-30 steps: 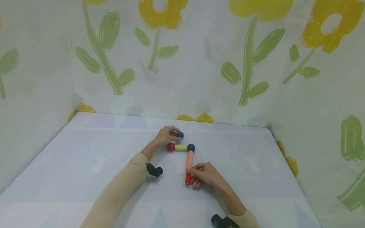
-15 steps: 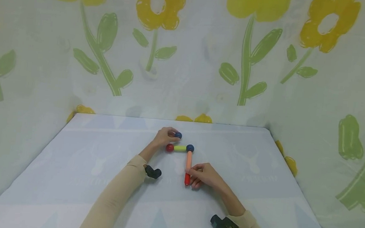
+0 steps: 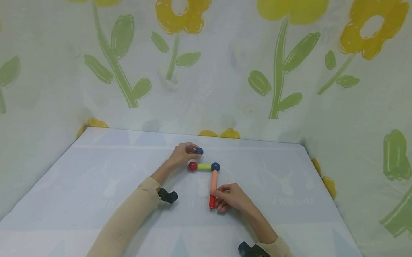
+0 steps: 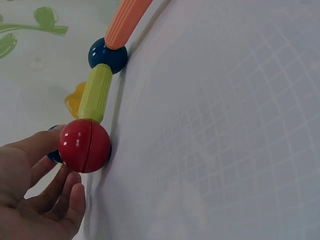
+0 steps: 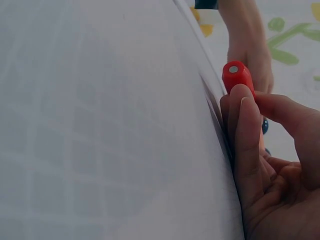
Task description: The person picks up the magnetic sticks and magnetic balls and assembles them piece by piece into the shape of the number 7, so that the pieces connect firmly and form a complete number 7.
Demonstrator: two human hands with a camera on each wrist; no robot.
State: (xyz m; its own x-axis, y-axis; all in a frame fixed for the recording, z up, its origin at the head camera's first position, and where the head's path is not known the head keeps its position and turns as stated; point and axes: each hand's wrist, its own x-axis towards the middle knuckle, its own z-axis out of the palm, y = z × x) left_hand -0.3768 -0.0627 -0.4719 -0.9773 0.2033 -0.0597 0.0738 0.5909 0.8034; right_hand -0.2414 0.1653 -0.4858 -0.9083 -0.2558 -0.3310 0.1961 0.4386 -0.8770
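Note:
My left hand (image 3: 183,153) pinches a blue ball (image 3: 199,151) between thumb and fingers, just beyond a red ball (image 3: 193,166). In the left wrist view the red ball covers most of that blue one. A short yellow-green rod (image 4: 96,92) joins the red ball to a second blue ball (image 4: 107,55). From this second ball an orange rod (image 3: 214,180) runs toward me, in line with a red rod (image 3: 212,202). With thumb and fingers, my right hand (image 3: 233,197) holds the red rod near where it meets the orange one. A round metal tip (image 5: 233,69) shows on the red rod's end.
The pieces lie on a pale patterned tabletop (image 3: 130,219). Flower-printed cloth (image 3: 215,105) stands along the table's back and sides. Each wrist carries a black camera, one on the left (image 3: 168,196) and one on the right (image 3: 252,251).
My left hand has shifted a little to the left with the blue ball, away from the second blue ball. The right hand and the joined pieces stay in place.

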